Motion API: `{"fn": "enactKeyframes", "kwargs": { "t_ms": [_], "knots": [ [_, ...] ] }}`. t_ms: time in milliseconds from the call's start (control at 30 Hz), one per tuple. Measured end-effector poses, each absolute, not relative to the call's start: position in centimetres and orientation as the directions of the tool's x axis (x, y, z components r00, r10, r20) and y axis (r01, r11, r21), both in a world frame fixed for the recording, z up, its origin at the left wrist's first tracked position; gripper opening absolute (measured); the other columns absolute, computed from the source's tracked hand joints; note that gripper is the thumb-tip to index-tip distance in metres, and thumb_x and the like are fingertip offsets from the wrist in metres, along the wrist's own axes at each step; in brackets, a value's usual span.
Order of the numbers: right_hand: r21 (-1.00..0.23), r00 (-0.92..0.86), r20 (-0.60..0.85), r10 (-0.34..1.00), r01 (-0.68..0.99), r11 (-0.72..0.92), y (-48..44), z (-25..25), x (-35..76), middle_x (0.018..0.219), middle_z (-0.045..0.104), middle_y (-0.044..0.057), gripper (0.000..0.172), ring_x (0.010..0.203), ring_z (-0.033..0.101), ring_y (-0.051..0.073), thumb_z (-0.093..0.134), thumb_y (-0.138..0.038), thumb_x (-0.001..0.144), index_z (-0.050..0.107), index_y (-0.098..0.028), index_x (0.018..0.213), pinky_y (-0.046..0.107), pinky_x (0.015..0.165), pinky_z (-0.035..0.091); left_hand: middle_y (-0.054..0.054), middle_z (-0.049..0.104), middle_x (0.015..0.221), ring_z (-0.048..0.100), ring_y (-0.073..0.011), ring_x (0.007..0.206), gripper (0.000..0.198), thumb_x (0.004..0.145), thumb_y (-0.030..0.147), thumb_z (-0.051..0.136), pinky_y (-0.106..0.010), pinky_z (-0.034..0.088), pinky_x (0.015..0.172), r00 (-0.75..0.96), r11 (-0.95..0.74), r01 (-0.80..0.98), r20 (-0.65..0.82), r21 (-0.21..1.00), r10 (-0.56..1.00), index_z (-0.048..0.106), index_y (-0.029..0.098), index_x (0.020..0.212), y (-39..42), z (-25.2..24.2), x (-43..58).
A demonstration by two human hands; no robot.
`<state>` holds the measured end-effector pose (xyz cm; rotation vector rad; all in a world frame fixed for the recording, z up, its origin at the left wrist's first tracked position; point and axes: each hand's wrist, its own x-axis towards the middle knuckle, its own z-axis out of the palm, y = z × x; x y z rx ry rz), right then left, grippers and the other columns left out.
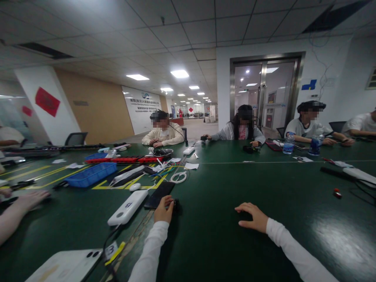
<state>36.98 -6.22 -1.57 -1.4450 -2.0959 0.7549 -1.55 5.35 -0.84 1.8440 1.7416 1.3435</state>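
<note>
My left hand point(163, 210) rests on the green table with its fingers curled against a small dark object point(176, 206), whose kind I cannot make out. Just behind that hand lies a flat black phone-like slab point(160, 194). A long white device point(128, 207) with a round grey spot and a black cable is to its left. Farther right, my right hand point(255, 217) hovers over or touches the tabletop, thumb and fingers apart, holding nothing.
A blue basket point(91, 175), a coiled white cable point(178, 178) and loose wires lie ahead on the left. A white tablet-like device point(66, 266) is at the near left. Another person's arm point(20, 209) reaches in from the left. Several people sit opposite, near water bottles point(288, 144).
</note>
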Motion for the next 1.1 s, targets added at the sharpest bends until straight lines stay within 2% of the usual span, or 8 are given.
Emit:
{"fn": "enactKeyframes", "kwargs": {
  "t_ms": [433,800,967,1100],
  "knots": [
    [-0.669,-0.359,0.173,0.917,0.640,0.377,-7.5,-0.4,37.1,0.109,0.050,0.002,0.046,0.105,0.042,0.023,0.053,-0.049,0.073,0.045,-0.027,0.114,0.041,0.094,0.028,-0.005,0.062,0.086,0.060,-0.0177,0.082,0.032,0.067,0.035,0.047,-0.033,0.047,0.072,-0.129,-0.255,0.646,0.432,0.720,0.892,0.046,0.019,0.095,5.1,-0.7,-1.3],
    [-0.674,-0.330,0.134,0.934,0.661,0.330,-6.6,-1.3,37.0,0.109,0.049,0.003,0.046,0.104,0.042,0.024,0.055,-0.047,0.071,0.046,-0.027,0.112,0.042,0.091,0.031,-0.005,0.063,0.087,0.060,-0.0173,0.081,0.032,0.068,0.035,0.046,-0.032,0.047,0.069,-0.129,-0.254,0.660,0.439,0.707,0.889,0.047,0.019,0.095,5.8,-1.1,-1.4],
    [-0.677,-0.334,0.079,0.939,0.674,0.297,-6.2,-1.5,37.1,0.111,0.048,0.003,0.048,0.106,0.040,0.025,0.056,-0.047,0.070,0.045,-0.028,0.113,0.043,0.091,0.031,-0.005,0.063,0.087,0.060,-0.0174,0.081,0.030,0.068,0.034,0.046,-0.032,0.047,0.071,-0.123,-0.245,0.669,0.430,0.702,0.895,0.047,0.019,0.094,5.9,-1.1,-1.4],
    [-0.673,-0.326,0.089,0.941,0.677,0.298,-6.4,-1.4,37.0,0.111,0.047,0.003,0.048,0.106,0.040,0.024,0.055,-0.047,0.071,0.044,-0.028,0.114,0.042,0.091,0.032,-0.004,0.062,0.086,0.059,-0.0170,0.080,0.030,0.068,0.035,0.046,-0.032,0.046,0.073,-0.104,-0.240,0.705,0.432,0.667,0.896,0.048,0.019,0.093,5.9,-1.2,-1.5]
  ]
}}
